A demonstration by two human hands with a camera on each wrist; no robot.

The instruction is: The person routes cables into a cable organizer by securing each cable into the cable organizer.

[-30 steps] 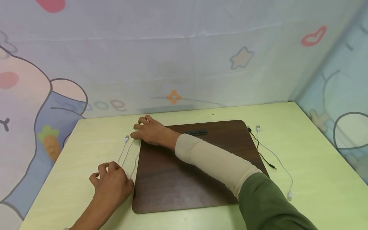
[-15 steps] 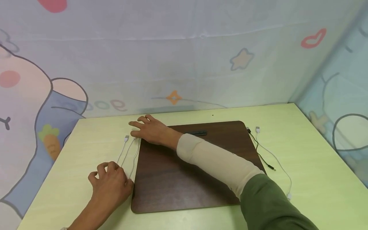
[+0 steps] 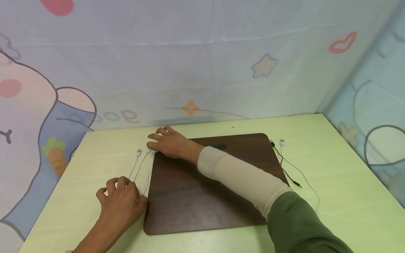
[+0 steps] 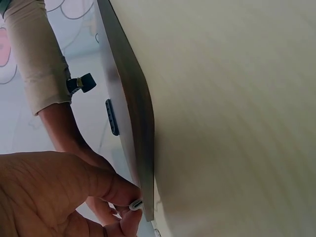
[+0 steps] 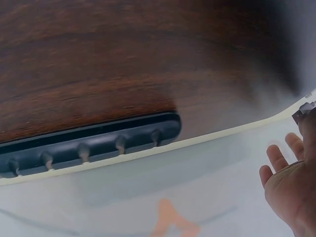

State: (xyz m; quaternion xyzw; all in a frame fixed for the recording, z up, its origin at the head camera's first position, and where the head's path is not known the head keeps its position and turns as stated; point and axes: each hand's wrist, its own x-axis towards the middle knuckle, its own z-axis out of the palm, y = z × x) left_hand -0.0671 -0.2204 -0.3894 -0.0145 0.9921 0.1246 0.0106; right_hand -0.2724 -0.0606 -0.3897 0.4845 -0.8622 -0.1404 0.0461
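Observation:
A dark brown wooden board [image 3: 190, 200] lies on the pale table. At its left side, my left hand [image 3: 120, 205] pinches the small connector [image 4: 136, 204] of a white cable between thumb and finger. My right hand [image 3: 169, 142] reaches across to the far left corner of the board. There its fingertips pinch a metal USB plug [image 5: 306, 107], partly hidden by the fingers. The white cable [image 3: 147, 179] runs between both hands along the board's edge. Two more white USB cables lie just left of it, one plug [image 3: 148, 151] right beside my right fingers.
On the board's far part sits a black slotted cable holder [image 5: 94, 143], partly behind my right sleeve in the head view. Right of the board lie a black cable [image 3: 286, 172] and another white USB cable [image 3: 303, 175]. A printed cloth wall [image 3: 209, 77] stands behind the table.
My right hand has shifted slightly right at the board's corner, and its fingers have drawn in. A white plug beside it shows more now. My left hand has stayed nearly still.

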